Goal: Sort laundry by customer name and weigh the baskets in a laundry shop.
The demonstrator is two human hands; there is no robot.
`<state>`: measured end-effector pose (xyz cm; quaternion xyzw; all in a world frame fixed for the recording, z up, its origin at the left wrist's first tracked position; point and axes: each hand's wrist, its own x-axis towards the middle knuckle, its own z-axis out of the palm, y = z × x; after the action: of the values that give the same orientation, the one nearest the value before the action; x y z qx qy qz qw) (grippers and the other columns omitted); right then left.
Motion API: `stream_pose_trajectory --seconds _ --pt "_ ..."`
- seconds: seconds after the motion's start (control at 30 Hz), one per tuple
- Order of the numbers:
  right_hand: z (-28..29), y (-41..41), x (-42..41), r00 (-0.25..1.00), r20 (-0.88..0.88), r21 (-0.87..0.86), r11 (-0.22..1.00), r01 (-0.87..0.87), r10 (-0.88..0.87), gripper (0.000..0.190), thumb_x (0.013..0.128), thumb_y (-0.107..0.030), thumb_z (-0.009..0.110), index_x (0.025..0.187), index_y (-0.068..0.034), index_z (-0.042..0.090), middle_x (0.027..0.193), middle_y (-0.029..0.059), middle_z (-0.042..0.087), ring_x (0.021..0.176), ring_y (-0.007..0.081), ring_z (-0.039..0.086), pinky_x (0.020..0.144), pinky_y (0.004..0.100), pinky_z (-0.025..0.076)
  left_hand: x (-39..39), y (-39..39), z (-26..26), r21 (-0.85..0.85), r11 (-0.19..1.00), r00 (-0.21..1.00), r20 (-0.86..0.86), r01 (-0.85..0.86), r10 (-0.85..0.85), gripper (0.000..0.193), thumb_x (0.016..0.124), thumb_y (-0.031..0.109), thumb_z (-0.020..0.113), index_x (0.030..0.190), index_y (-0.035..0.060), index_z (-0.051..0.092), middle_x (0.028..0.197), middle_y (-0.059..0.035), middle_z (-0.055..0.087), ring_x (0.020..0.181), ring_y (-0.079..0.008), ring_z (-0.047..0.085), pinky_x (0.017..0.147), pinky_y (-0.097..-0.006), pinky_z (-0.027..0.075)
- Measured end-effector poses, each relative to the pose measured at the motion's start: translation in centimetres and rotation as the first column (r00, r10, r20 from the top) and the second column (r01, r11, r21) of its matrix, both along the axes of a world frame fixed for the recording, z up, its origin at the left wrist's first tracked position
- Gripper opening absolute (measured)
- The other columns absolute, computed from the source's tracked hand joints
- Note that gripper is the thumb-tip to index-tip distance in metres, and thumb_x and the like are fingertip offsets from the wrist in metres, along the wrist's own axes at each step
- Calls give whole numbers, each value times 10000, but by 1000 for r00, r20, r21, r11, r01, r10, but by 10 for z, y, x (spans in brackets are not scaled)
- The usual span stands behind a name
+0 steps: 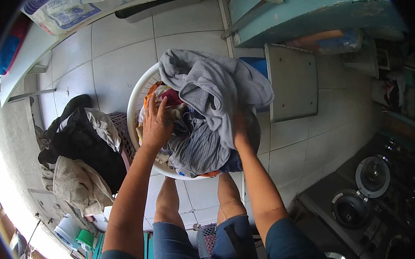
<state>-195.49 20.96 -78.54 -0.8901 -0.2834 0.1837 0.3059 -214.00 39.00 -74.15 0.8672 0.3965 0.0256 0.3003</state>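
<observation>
A round white laundry basket (pixel 135 98) full of clothes stands on the tiles in front of me. My left hand (pixel 155 123) rests on the clothes at its left side, fingers spread, near orange and dark red cloth. A grey towel (pixel 207 79) is heaped over the far and right part of the basket and hangs past its rim. My right hand (pixel 239 127) is partly under that towel, its fingers hidden, so its grip does not show. Between my hands lies a crumpled grey garment (pixel 201 148).
At the left, a second basket (pixel 118 125) carries black clothes (pixel 89 148) and a beige towel (pixel 79 178). A grey stool (pixel 292 82) stands to the right. Front-loading washing machines (pixel 350 209) line the lower right. A white table (pixel 16 85) curves along the upper left.
</observation>
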Motion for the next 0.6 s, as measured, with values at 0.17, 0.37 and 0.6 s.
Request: stream_pose_trajectory --seconds 0.17,0.37,0.6 --pt "-48 33 -22 920 -272 -271 895 -355 282 398 842 -254 366 1166 -23 374 1183 183 403 1096 295 388 920 386 301 -31 -11 -16 -24 997 995 64 -78 79 683 577 11 577 1210 59 327 1268 -188 267 1167 -364 287 954 -403 280" --pt "-1 13 21 985 153 -308 943 129 -85 447 783 -306 504 1111 -15 413 1099 163 455 1002 315 444 850 401 346 -75 2 -29 -46 826 827 -34 -562 561 570 739 206 547 1230 47 307 1252 -194 273 1143 -336 309 954 -382 264" --pt "-41 -50 48 402 -768 -164 760 628 -499 470 752 -212 570 1123 23 403 1102 155 476 1012 228 456 851 312 339 -92 17 -62 -829 107 427 -168 -550 889 443 766 353 514 1073 35 479 952 -83 534 857 -171 523 734 -259 411"
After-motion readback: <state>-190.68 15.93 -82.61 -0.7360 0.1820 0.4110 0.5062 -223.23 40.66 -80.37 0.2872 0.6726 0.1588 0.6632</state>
